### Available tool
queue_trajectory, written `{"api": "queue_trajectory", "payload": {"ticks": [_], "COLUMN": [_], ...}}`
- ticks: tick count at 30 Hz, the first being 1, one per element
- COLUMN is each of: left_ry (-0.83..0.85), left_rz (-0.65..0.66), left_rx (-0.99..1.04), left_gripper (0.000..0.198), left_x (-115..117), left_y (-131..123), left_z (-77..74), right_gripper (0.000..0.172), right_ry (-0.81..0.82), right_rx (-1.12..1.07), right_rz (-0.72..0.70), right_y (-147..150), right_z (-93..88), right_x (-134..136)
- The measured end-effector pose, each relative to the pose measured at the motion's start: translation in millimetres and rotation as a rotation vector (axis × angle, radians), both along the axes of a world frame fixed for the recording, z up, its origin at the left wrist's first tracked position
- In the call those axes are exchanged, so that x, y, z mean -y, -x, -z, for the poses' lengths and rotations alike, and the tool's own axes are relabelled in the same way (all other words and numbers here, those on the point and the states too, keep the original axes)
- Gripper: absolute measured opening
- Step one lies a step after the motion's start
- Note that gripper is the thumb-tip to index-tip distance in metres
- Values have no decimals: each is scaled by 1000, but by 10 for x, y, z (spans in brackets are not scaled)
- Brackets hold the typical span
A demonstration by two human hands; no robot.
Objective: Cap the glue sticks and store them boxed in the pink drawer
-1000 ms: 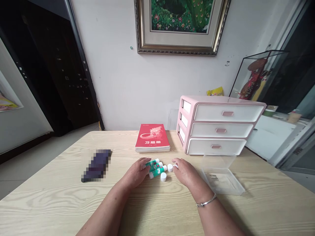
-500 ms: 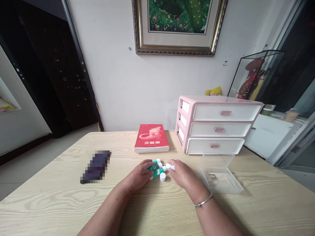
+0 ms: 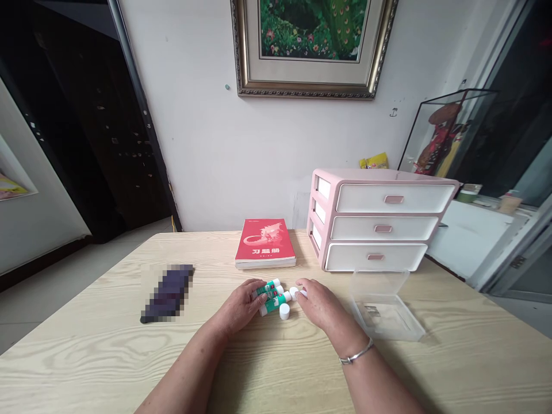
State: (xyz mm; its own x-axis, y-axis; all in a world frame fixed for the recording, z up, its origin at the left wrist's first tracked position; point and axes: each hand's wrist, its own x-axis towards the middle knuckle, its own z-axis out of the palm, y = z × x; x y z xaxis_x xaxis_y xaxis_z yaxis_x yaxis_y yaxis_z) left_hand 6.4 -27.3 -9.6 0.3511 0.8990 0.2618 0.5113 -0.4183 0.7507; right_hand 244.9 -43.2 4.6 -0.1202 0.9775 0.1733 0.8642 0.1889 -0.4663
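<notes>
Head view looks down over a pale wooden counter (image 3: 86,356) set against a white wall, with a gilt-framed peacock painting (image 3: 310,46) hanging above it. A glass display case (image 3: 448,135) stands beyond the far right corner of the counter. On the far right of the counter sits a pink-and-white three-drawer organizer (image 3: 375,227), and an open clear plastic box (image 3: 383,310) lies just nearer to it. A red paperback book (image 3: 265,241) lies flat at the far edge, left of the organizer, and a pixelated dark object (image 3: 167,293) lies on the left.

Near the middle of the counter, below the book, green-and-white glue sticks (image 3: 273,302) lie in a tight cluster. The left hand (image 3: 239,305) is partly closed, its fingers curled over their left ends. The right hand (image 3: 314,305) is arched just right of them, with its fingertips at a white cap (image 3: 294,292); whether it grips the cap, I cannot tell. A second white cap (image 3: 284,311) stands apart on the counter, just below the sticks. A silver bangle (image 3: 356,352) circles the right wrist.
</notes>
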Motion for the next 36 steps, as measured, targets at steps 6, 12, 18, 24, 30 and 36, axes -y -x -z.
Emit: {"api": "queue_trajectory", "payload": {"ticks": [6, 12, 18, 24, 30, 36], "left_ry": [33, 54, 96, 258, 500, 506], "left_rz": [-20, -76, -242, -60, 442, 912], "left_rx": [28, 116, 350, 806, 1127, 1098], "left_gripper": [45, 50, 50, 30, 50, 79], "left_x": [22, 18, 77, 190, 273, 347], "left_y": [-1, 3, 8, -109, -225, -267], "left_z": [-20, -28, -213, -654, -1095, -1395], "right_gripper": [41, 36, 27, 32, 47, 71], "right_ry": [-16, -162, -176, 301, 728, 835], "right_rx": [0, -119, -705, -1253, -1636, -1566], "right_rz": [44, 78, -48, -295, -814, -1353], "right_y": [7, 6, 176, 410, 402, 492], "right_z": [-1, -38, -59, -499, -1024, -1152], "right_x": [-11, -11, -7, 108, 104, 89]}}
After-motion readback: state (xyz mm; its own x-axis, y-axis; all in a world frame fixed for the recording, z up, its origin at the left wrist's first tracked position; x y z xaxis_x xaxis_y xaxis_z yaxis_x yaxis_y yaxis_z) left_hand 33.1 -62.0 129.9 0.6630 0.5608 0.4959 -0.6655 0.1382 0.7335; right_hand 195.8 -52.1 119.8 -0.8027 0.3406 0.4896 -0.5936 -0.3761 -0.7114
